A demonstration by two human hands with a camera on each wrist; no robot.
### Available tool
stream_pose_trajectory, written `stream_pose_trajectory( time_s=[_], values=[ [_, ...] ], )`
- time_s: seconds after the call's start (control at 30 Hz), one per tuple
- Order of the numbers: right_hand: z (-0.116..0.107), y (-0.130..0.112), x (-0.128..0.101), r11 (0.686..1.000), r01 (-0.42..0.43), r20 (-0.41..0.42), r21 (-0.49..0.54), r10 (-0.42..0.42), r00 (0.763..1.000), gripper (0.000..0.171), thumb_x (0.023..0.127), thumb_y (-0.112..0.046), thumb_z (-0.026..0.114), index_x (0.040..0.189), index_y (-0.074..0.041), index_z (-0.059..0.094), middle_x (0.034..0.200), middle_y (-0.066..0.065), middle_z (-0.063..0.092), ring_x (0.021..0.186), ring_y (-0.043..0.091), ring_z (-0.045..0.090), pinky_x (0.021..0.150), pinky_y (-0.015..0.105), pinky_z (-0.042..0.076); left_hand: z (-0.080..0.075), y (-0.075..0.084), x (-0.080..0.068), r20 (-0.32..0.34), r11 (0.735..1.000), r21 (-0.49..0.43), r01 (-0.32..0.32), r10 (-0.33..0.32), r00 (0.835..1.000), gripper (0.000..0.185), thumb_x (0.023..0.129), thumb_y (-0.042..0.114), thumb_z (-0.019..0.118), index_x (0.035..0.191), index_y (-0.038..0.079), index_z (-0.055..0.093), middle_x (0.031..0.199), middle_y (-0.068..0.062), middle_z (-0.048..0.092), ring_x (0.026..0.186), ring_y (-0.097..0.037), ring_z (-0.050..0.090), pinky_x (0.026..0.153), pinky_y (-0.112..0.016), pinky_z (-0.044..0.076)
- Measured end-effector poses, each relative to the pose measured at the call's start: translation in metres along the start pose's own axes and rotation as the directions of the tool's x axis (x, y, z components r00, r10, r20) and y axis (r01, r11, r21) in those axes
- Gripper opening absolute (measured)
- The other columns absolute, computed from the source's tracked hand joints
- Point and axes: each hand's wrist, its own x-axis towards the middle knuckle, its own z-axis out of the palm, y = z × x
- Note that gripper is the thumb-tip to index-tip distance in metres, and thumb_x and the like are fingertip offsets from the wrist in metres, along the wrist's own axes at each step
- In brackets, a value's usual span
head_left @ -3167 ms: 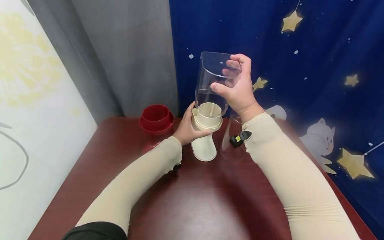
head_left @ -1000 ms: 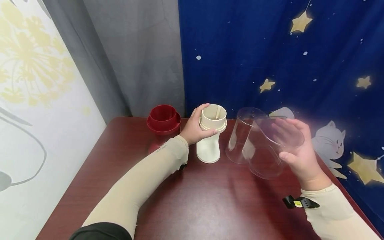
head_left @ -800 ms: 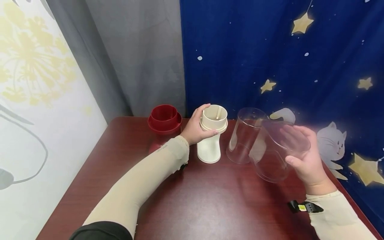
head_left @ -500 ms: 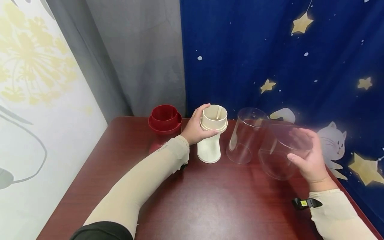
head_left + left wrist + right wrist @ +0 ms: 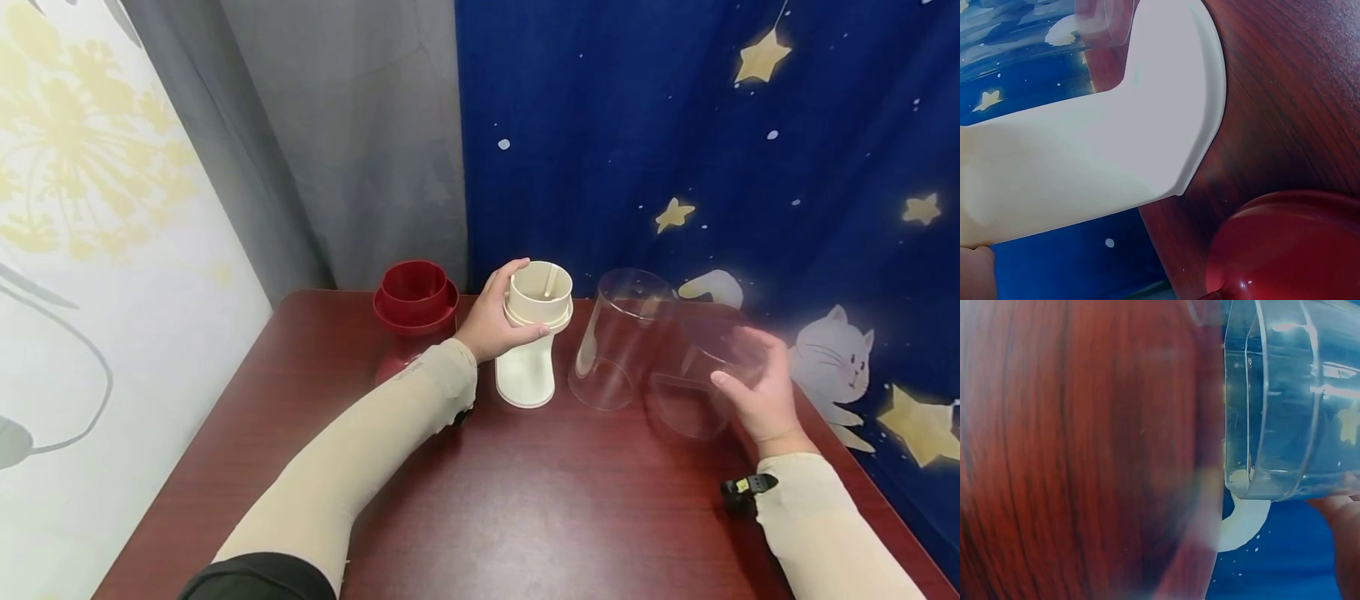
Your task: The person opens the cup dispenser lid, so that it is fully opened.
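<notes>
In the head view, my left hand [image 5: 497, 321] grips a cream boot-shaped stand [image 5: 525, 371] around its collar, thumb in front and fingers behind. The stand is upright, with a round open neck on top; its foot fills much of the left wrist view. Farther right, my right hand [image 5: 761, 387] holds a clear cylindrical container [image 5: 686, 404] by its upper part, thumb on the near side. Its closed lower end shows in the right wrist view, low by the right part of the table. A second clear container [image 5: 603, 375] stands upright between it and the cream stand.
A red stand [image 5: 412, 304] of similar shape is left of the cream one, partly behind my left forearm. All stand near the far edge of the dark red wooden table [image 5: 517, 508]. Behind it hang grey [image 5: 367, 150] and star-printed blue [image 5: 555, 125] curtains.
My right hand has taken the clear container from above the cream stand's neck, right and down beside the other clear container. My left hand has stayed on the cream stand.
</notes>
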Motion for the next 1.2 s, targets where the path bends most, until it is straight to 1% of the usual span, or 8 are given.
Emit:
stream_pose_trajectory(
  time_s=[0.17,0.37,0.53,0.87,0.9,1.0,1.1,1.2],
  values=[
    [-0.001,0.012,0.004,0.984,-0.063,0.010,-0.165,0.066,0.998,0.079,0.083,0.019,0.070,0.150,-0.007,0.040,0.142,-0.006,0.051,0.124,0.001,0.054,0.092,0.006,0.048,0.001,0.001,0.000,0.018,1.000,0.000,0.010,-0.010,1.000,0.105,0.075,0.025,0.095,0.161,0.027,0.035,0.158,-0.003,0.041,0.131,-0.020,0.054,0.112,-0.042,0.050],
    [-0.004,0.020,0.010,0.936,-0.063,0.096,-0.345,0.102,0.990,0.085,0.086,0.012,0.074,0.156,-0.002,0.028,0.164,0.020,0.036,0.140,0.007,0.049,0.098,0.005,0.046,0.001,0.001,0.000,0.019,1.000,-0.006,0.016,-0.016,1.000,0.105,0.075,0.024,0.095,0.161,0.026,0.034,0.158,-0.002,0.041,0.131,-0.021,0.053,0.113,-0.042,0.050],
    [-0.007,0.021,0.012,0.937,-0.055,0.143,-0.344,0.110,0.984,0.088,0.085,0.014,0.073,0.159,-0.002,0.027,0.170,0.023,0.026,0.150,0.015,0.042,0.097,0.006,0.047,0.000,0.001,0.000,0.030,1.000,-0.001,0.020,-0.020,0.999,0.106,0.076,0.026,0.094,0.162,0.025,0.033,0.159,-0.003,0.040,0.132,-0.022,0.053,0.112,-0.044,0.050],
    [-0.014,0.020,0.018,0.912,0.016,0.187,-0.410,0.067,0.980,0.102,0.085,0.010,0.075,0.168,-0.010,0.019,0.166,0.030,0.031,0.144,0.006,0.043,0.102,0.003,0.040,-0.005,0.005,0.000,0.059,0.999,-0.004,0.046,-0.046,0.997,0.106,0.077,0.029,0.094,0.164,0.030,0.032,0.162,0.000,0.040,0.136,-0.019,0.051,0.112,-0.043,0.050],
    [-0.014,0.018,0.020,0.905,0.029,0.185,-0.425,0.056,0.981,0.101,0.086,0.007,0.075,0.168,-0.011,0.018,0.166,0.029,0.029,0.145,0.011,0.043,0.104,0.002,0.037,-0.005,0.006,0.000,0.063,0.999,-0.003,0.048,-0.048,0.997,0.108,0.078,0.029,0.094,0.165,0.032,0.030,0.165,0.002,0.037,0.140,-0.019,0.048,0.114,-0.042,0.048],
    [-0.018,0.009,0.027,0.875,0.067,0.190,-0.479,0.029,0.981,0.097,0.089,-0.005,0.074,0.168,-0.009,0.019,0.167,0.030,0.026,0.153,0.030,0.035,0.121,0.017,0.025,-0.008,0.010,-0.002,0.075,0.998,0.030,0.054,-0.056,0.996,0.116,0.079,0.034,0.093,0.168,0.038,0.020,0.174,0.005,0.023,0.157,-0.017,0.030,0.124,-0.047,0.037],
    [-0.019,-0.005,0.036,0.839,0.115,0.208,-0.532,-0.002,0.978,0.094,0.090,-0.014,0.074,0.167,-0.006,0.021,0.168,0.030,0.024,0.155,0.050,0.022,0.128,0.036,0.014,-0.014,0.021,-0.005,0.081,0.996,0.067,0.053,-0.059,0.995,0.122,0.080,0.040,0.091,0.169,0.039,0.007,0.178,0.006,0.005,0.164,-0.016,0.006,0.129,-0.055,0.024],
    [-0.020,-0.022,0.044,0.815,0.161,0.237,-0.557,-0.030,0.971,0.092,0.090,-0.018,0.073,0.167,-0.006,0.024,0.170,0.029,0.024,0.159,0.047,0.017,0.130,0.043,0.009,-0.023,0.042,-0.012,0.094,0.995,0.089,0.040,-0.048,0.994,0.120,0.083,0.043,0.087,0.170,0.038,0.003,0.178,0.005,0.000,0.164,-0.015,0.000,0.128,-0.060,0.020]
  ],
)
